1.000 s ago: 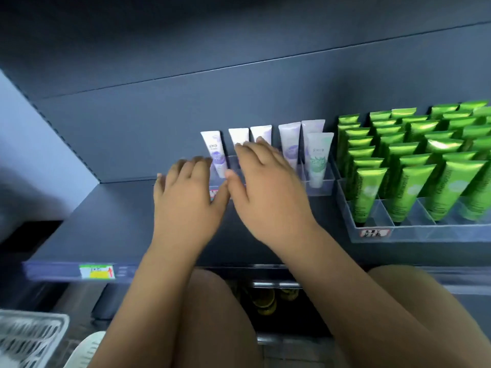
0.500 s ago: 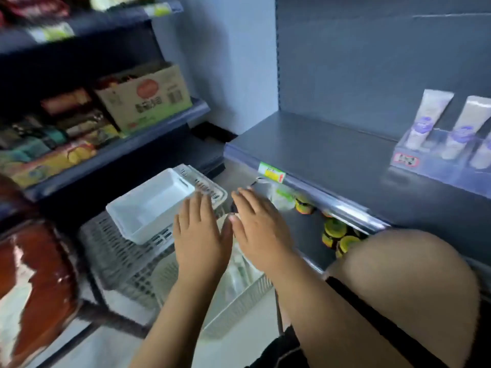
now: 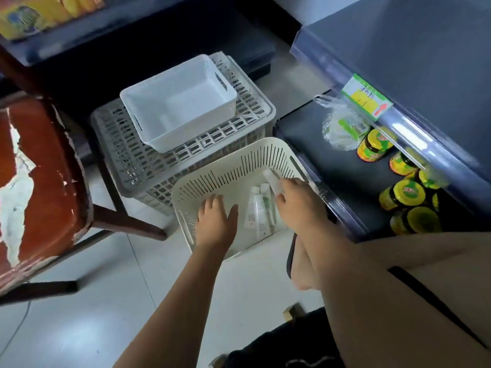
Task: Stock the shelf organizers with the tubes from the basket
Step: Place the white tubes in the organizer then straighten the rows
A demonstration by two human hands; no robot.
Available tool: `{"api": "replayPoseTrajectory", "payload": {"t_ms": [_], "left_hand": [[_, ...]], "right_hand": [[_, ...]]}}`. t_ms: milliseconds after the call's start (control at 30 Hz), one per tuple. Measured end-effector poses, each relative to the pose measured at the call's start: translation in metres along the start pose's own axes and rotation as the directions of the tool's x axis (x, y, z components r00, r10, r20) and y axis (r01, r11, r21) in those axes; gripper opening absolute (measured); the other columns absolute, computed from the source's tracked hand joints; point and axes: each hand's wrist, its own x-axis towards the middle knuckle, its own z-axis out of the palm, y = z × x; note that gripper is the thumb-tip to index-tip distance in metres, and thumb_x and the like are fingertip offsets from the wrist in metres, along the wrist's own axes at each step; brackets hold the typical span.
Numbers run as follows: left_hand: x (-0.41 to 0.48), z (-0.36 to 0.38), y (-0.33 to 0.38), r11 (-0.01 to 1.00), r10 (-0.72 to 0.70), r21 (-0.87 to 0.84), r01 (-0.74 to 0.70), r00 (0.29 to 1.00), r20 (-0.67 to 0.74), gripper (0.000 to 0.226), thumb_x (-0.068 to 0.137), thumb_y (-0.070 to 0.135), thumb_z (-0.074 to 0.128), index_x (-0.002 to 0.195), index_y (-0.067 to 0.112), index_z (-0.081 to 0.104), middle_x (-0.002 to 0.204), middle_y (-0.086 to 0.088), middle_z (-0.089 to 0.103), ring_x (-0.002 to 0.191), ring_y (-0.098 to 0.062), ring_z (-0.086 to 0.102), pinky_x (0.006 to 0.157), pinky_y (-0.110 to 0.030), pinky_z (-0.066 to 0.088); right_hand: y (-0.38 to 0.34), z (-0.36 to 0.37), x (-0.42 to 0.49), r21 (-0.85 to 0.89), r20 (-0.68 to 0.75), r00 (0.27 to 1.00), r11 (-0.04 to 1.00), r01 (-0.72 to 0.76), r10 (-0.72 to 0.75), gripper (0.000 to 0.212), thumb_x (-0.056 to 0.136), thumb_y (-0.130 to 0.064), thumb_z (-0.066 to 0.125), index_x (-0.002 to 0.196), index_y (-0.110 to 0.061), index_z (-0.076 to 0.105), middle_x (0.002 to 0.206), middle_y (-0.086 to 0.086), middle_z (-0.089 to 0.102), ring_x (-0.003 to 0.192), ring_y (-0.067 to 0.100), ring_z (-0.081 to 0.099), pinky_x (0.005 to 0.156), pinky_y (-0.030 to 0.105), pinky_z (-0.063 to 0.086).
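Pale tiled floor, cream basket beside grey crate, jars on low shelf; left hand flat inside basket, fingers spread; right hand grips white tube

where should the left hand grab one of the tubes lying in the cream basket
Pinch a lying tube across its mid-body, coming down from above: the tubes lie flat on the floor of the basket, side by side, and its walls block side approaches. The left hand is open beside them.

basket open above, lower shelf just beside
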Motion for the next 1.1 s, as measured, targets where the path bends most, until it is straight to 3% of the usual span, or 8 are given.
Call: {"api": "replayPoseTrajectory", "payload": {"t_ms": [167, 333, 433, 567, 667, 800, 900, 1100], "left_hand": [[0.048, 0.056, -0.009, 0.962, -0.207, -0.144, 0.232, 0.964, 0.168, 0.051, 0.1, 0.046, 0.054, 0.14, 0.015, 0.052, 0.148, -0.007, 0.047, 0.136, -0.033, 0.044, 0.114, -0.049, 0.038], [0.095, 0.103, -0.004, 0.908, -0.318, -0.177, 0.379, 0.901, 0.295, 0.043, 0.097, 0.038, 0.058, 0.135, 0.017, 0.057, 0.141, -0.006, 0.056, 0.126, -0.027, 0.053, 0.1, -0.035, 0.043], [0.11, 0.126, -0.005, 0.867, -0.388, -0.163, 0.47, 0.844, 0.371, 0.027, 0.094, 0.036, 0.062, 0.111, 0.014, 0.061, 0.107, -0.007, 0.065, 0.092, -0.025, 0.057, 0.072, -0.032, 0.041], [0.117, 0.144, -0.002, 0.854, -0.432, -0.118, 0.507, 0.817, 0.383, 0.023, 0.09, 0.039, 0.065, 0.083, 0.017, 0.064, 0.076, 0.0, 0.062, 0.078, -0.026, 0.06, 0.065, -0.031, 0.041], [0.121, 0.146, 0.0, 0.862, -0.41, -0.096, 0.497, 0.797, 0.444, 0.023, 0.084, 0.026, 0.07, 0.071, 0.008, 0.064, 0.068, -0.009, 0.061, 0.069, -0.028, 0.057, 0.062, -0.037, 0.046], [0.12, 0.142, -0.006, 0.887, -0.364, -0.108, 0.449, 0.824, 0.435, 0.016, 0.081, 0.024, 0.076, 0.085, 0.019, 0.061, 0.086, -0.005, 0.067, 0.08, -0.029, 0.068, 0.075, -0.046, 0.059], [0.113, 0.138, -0.014, 0.884, -0.376, -0.12, 0.452, 0.839, 0.394, 0.013, 0.091, 0.023, 0.068, 0.094, 0.023, 0.055, 0.092, -0.001, 0.069, 0.066, -0.023, 0.073, 0.054, -0.036, 0.057], [0.095, 0.114, -0.026, 0.893, -0.331, -0.245, 0.378, 0.92, 0.212, 0.007, 0.091, 0.025, 0.058, 0.095, 0.024, 0.064, 0.082, 0.007, 0.066, 0.075, -0.013, 0.061, 0.063, -0.027, 0.048]], "right_hand": [[-0.007, 0.042, 0.049, -0.103, 0.155, 0.985, 0.99, 0.099, -0.083, 0.023, 0.095, -0.021, 0.055, 0.115, -0.013, 0.062, 0.111, 0.006, 0.062, 0.105, 0.029, 0.059, 0.069, 0.033, 0.037], [-0.009, 0.094, 0.097, 0.015, 0.491, 0.815, 0.932, -0.363, 0.31, 0.032, 0.095, -0.01, 0.053, 0.126, -0.013, 0.061, 0.117, 0.009, 0.067, 0.106, 0.031, 0.066, 0.084, 0.043, 0.058], [-0.004, 0.124, 0.108, 0.122, 0.647, 0.648, 0.785, -0.608, 0.401, 0.044, 0.096, -0.005, 0.053, 0.14, -0.007, 0.052, 0.132, 0.013, 0.062, 0.12, 0.032, 0.062, 0.097, 0.04, 0.054], [-0.011, 0.148, 0.101, 0.239, 0.703, 0.406, 0.343, -0.908, 0.584, 0.038, 0.103, -0.019, 0.043, 0.138, -0.007, 0.047, 0.137, 0.014, 0.056, 0.124, 0.032, 0.056, 0.096, 0.033, 0.045], [-0.008, 0.151, 0.101, 0.231, 0.751, 0.275, 0.152, -0.961, 0.6, 0.044, 0.109, -0.028, 0.035, 0.148, -0.008, 0.035, 0.145, 0.013, 0.049, 0.13, 0.029, 0.05, 0.099, 0.031, 0.039], [-0.001, 0.16, 0.106, 0.253, 0.711, 0.367, 0.27, -0.929, 0.6, 0.05, 0.096, -0.021, 0.063, 0.14, -0.008, 0.044, 0.135, 0.012, 0.058, 0.119, 0.03, 0.06, 0.091, 0.037, 0.05], [-0.001, 0.161, 0.103, 0.331, 0.623, 0.442, 0.294, -0.897, 0.646, 0.024, 0.096, -0.021, 0.062, 0.116, -0.009, 0.065, 0.114, 0.008, 0.07, 0.098, 0.027, 0.067, 0.075, 0.032, 0.05], [-0.008, 0.161, 0.101, 0.464, 0.502, 0.485, 0.25, -0.85, 0.716, 0.024, 0.096, -0.012, 0.055, 0.116, -0.006, 0.067, 0.112, 0.012, 0.071, 0.097, 0.03, 0.067, 0.069, 0.027, 0.047]]}}
